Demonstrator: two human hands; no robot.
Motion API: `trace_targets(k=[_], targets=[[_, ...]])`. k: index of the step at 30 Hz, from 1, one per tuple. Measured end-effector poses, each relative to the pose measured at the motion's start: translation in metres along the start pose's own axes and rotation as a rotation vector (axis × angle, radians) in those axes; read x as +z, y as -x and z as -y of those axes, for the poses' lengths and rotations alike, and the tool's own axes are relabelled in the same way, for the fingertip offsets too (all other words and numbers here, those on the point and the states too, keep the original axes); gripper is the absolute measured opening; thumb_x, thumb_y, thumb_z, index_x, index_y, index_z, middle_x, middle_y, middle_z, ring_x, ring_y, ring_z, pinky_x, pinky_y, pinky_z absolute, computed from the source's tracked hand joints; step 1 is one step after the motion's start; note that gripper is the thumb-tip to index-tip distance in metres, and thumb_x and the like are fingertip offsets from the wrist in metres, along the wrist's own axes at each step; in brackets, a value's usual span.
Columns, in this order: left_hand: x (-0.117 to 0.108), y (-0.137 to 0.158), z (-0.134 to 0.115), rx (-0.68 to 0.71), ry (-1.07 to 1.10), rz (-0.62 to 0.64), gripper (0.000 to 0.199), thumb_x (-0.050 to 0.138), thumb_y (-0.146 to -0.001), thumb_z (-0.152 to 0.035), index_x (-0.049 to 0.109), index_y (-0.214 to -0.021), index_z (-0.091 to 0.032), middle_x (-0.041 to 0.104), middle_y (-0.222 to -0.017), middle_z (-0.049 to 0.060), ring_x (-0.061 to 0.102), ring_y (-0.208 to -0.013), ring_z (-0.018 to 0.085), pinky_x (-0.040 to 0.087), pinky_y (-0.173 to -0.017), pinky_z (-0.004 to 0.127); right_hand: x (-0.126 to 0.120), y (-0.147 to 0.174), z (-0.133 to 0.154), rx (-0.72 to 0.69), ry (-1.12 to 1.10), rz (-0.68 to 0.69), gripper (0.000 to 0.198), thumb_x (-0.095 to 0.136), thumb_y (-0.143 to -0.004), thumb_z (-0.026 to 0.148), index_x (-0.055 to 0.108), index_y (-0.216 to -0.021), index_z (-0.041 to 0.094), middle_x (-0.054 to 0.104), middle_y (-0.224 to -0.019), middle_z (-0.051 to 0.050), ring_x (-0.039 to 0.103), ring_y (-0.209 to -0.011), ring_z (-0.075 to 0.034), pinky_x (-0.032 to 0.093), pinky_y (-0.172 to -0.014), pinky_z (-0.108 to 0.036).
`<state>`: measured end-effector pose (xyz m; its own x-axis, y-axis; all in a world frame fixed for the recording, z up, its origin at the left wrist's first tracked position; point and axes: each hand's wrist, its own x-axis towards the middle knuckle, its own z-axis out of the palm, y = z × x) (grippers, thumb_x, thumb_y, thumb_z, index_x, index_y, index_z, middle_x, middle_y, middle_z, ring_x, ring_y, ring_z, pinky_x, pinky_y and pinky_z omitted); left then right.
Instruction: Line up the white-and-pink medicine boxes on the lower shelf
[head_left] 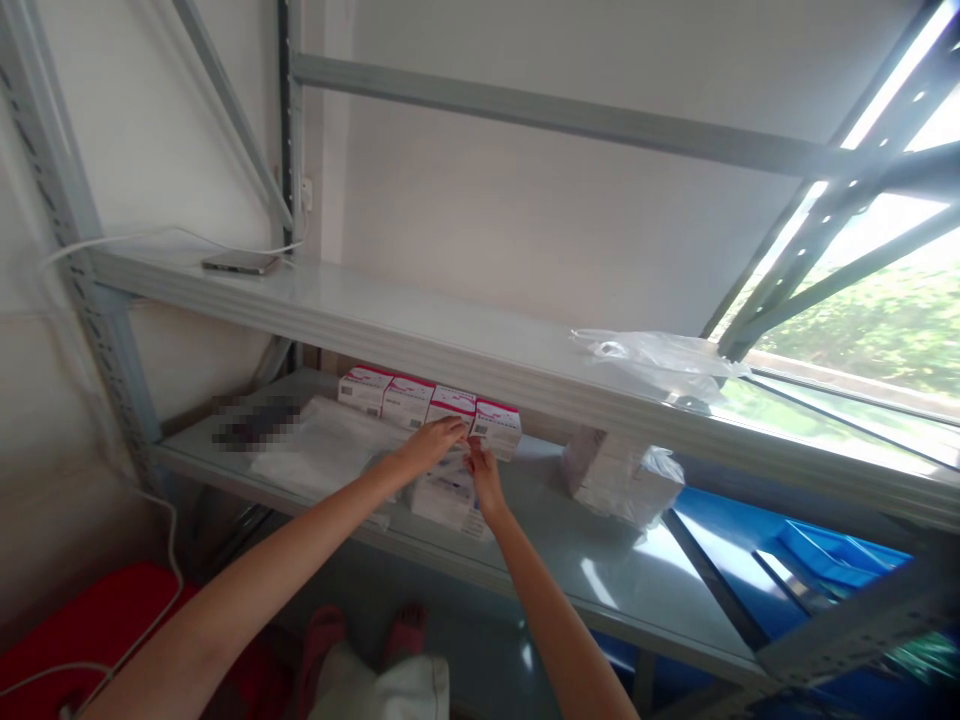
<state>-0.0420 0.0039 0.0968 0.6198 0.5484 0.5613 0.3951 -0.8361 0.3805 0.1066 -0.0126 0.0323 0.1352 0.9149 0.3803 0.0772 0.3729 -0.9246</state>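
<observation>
Several small white cartons with pink-red top edges stand in a row on the lower shelf, among them a left-end carton [363, 390] and a right-end carton [497, 425]. My left hand [439, 444] reaches in front of the third carton [451, 402], fingers bent and closed together. Close beside it, my right hand [484, 474] is closed too, its fingertips meeting the left ones just below the cartons. Whatever lies between the fingertips is too small or hidden to name. Under both hands is a clear-wrapped white pack [444, 498] with bluish print.
Flat clear plastic bags [322, 450] lie left of the hands. A plastic-wrapped box [619, 475] stands to the right. The upper shelf's beam [450, 350] runs above the cartons, bearing a phone [240, 262] and a crumpled clear bag [660, 360]. Blue bins [832, 555] sit at lower right.
</observation>
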Motion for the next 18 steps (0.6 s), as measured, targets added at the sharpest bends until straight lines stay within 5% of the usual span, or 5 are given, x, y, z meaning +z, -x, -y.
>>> trace_targets(k=[6, 9, 10, 14, 18], targets=[[0.025, 0.016, -0.003, -0.047, 0.137, -0.115, 0.012, 0.054, -0.086, -0.015, 0.054, -0.098, -0.017, 0.058, -0.101, 0.008, 0.055, -0.098, 0.021, 0.042, -0.089, 0.034, -0.013, -0.002, 0.003, 0.157, 0.035, 0.073, 0.049, 0.055, -0.065, 0.070, 0.048, -0.056, 0.022, 0.037, -0.047, 0.005, 0.035, -0.047, -0.011, 0.029, -0.049, -0.026], [0.043, 0.021, -0.003, -0.106, 0.291, -0.096, 0.058, 0.071, -0.072, -0.017, 0.044, -0.123, -0.017, 0.053, -0.121, 0.013, 0.052, -0.111, 0.024, 0.041, -0.094, 0.036, -0.022, -0.002, 0.006, 0.171, -0.007, 0.115, 0.044, 0.058, -0.066, 0.063, 0.055, -0.060, 0.020, 0.049, -0.053, 0.002, 0.044, -0.053, -0.012, 0.035, -0.054, -0.026], [0.047, 0.020, -0.002, -0.139, 0.345, -0.075, 0.059, 0.070, -0.071, -0.016, 0.044, -0.124, -0.017, 0.056, -0.120, 0.013, 0.054, -0.109, 0.023, 0.042, -0.092, 0.035, -0.025, -0.002, 0.007, 0.153, -0.009, 0.125, 0.042, 0.058, -0.067, 0.061, 0.058, -0.062, 0.020, 0.053, -0.057, 0.001, 0.047, -0.055, -0.013, 0.037, -0.056, -0.026], [0.046, 0.013, 0.009, -0.284, 0.496, 0.011, 0.009, 0.057, -0.079, -0.014, 0.063, -0.085, -0.013, 0.065, -0.079, 0.005, 0.061, -0.076, 0.017, 0.045, -0.073, 0.027, -0.035, 0.001, 0.011, -0.016, 0.176, 0.209, 0.032, 0.055, -0.074, 0.049, 0.065, -0.063, 0.020, 0.061, -0.063, -0.003, 0.055, -0.065, -0.018, 0.042, -0.067, -0.031], [0.036, 0.010, 0.018, -0.289, 0.638, 0.108, 0.012, 0.063, -0.077, -0.025, 0.065, -0.076, -0.013, 0.062, -0.069, 0.002, 0.057, -0.069, 0.017, 0.042, -0.065, 0.025, -0.046, 0.004, 0.021, -0.237, 0.503, 0.227, 0.018, 0.054, -0.077, 0.025, 0.072, -0.076, 0.024, 0.068, -0.078, -0.005, 0.060, -0.079, -0.022, 0.044, -0.077, -0.036]])
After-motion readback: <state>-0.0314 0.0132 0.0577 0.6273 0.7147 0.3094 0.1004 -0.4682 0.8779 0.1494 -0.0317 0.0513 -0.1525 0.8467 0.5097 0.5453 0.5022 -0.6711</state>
